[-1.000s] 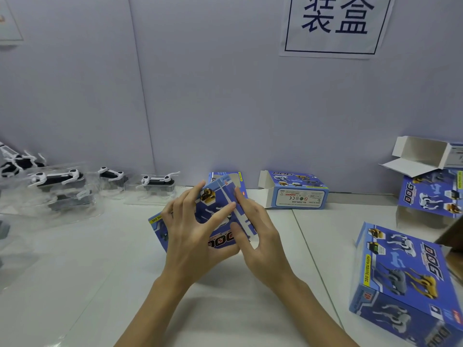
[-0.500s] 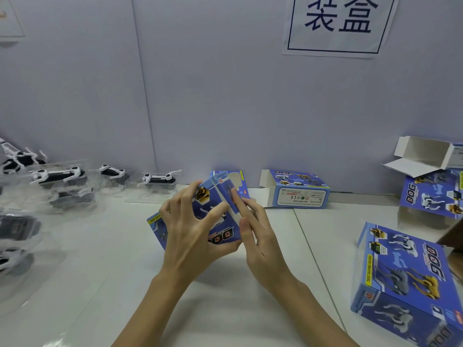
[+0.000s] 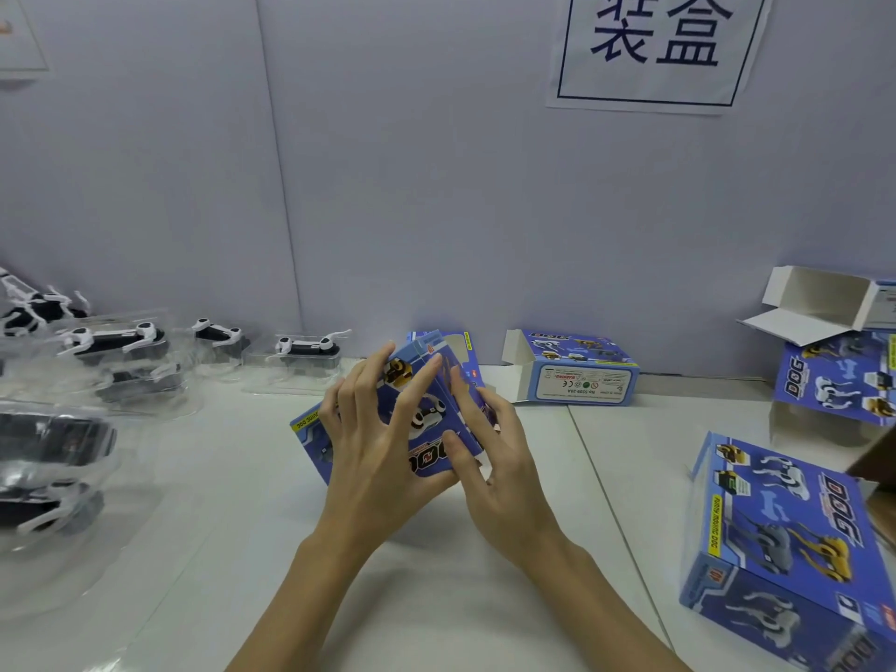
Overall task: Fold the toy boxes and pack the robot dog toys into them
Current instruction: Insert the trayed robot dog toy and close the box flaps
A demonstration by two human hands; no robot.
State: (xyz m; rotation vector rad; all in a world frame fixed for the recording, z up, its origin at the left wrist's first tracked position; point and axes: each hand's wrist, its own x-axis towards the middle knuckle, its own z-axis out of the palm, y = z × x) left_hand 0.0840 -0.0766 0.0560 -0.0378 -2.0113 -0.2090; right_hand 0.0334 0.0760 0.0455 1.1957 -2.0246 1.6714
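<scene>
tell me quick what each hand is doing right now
Left hand: grips the blue toy box.
Right hand: pinches the same box's right side.

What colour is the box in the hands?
Blue, with printed robot dogs, on the box; head view.
</scene>
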